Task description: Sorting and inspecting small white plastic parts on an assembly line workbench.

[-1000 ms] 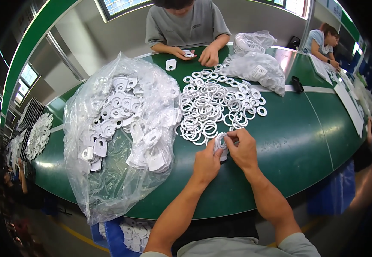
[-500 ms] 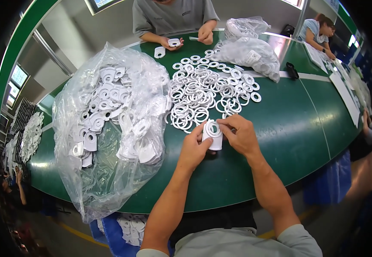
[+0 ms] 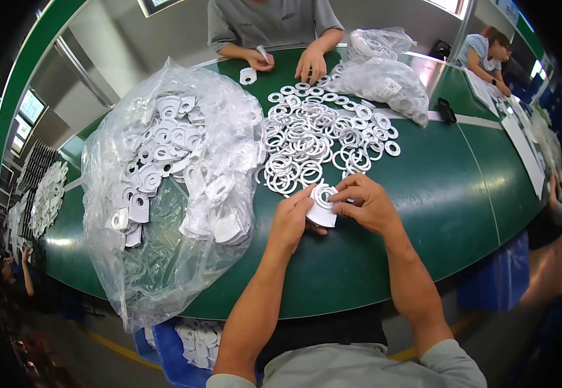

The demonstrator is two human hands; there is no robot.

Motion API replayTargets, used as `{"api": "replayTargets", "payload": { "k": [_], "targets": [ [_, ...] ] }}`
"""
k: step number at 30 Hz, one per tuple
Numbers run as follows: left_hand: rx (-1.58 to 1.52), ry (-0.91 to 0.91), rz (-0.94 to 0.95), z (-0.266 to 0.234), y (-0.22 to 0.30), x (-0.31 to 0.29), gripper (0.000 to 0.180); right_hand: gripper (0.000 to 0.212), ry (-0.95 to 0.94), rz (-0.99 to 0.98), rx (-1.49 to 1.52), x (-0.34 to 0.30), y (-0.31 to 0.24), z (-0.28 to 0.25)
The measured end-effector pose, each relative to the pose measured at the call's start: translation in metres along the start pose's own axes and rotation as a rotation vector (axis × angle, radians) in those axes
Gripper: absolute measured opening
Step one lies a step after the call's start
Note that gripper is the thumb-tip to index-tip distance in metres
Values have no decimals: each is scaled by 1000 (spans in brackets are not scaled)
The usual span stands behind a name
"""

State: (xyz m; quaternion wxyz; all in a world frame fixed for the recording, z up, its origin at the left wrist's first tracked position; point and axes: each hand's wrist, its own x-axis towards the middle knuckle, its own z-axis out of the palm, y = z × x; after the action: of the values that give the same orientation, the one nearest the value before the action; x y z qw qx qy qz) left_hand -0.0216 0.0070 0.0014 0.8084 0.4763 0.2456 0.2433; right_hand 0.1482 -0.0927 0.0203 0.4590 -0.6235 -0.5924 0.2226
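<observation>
My left hand (image 3: 292, 218) is closed on the left edge of a white plastic plate (image 3: 321, 218), rounded at the top and with a round hole. A white plastic ring (image 3: 320, 192) lies on the plate around that hole. The thumb and fingers of my right hand (image 3: 366, 203) are bent together at the ring's right side, pressing it against the plate. Just beyond my hands spreads a pile of loose white rings (image 3: 300, 139). To the left, a large clear plastic bag (image 3: 164, 278) lies opened out, with many similar white plates (image 3: 164, 152) in it.
Across the green table (image 3: 436, 194) a co-worker's hands (image 3: 311, 64) are near another white plate (image 3: 248, 76). Bagged rings (image 3: 384, 84) and a black object (image 3: 446, 110) lie at the back right. A blue bin (image 3: 174, 355) with white parts stands below the front edge.
The plate has tilted in my left hand. My right fingers have shifted down along the ring's right side. The co-worker's left hand has lowered to the table beside the rings.
</observation>
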Motion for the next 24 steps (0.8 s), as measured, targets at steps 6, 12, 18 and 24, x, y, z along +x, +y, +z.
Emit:
{"api": "replayTargets", "payload": {
  "k": [6, 12, 18, 24],
  "targets": [
    [262, 35, 112, 8, 3, -3, 43, 23, 126, 50, -16, 1, -13, 5],
    [552, 99, 243, 2, -10, 1, 42, 20, 184, 62, 33, 2, 2, 7],
    [659, 118, 248, 1, -8, -1, 41, 16, 228, -84, -181, 3, -8, 11],
    [611, 89, 272, 3, -12, 2, 38, 12, 121, -20, -238, 7, -8, 3]
  ]
}}
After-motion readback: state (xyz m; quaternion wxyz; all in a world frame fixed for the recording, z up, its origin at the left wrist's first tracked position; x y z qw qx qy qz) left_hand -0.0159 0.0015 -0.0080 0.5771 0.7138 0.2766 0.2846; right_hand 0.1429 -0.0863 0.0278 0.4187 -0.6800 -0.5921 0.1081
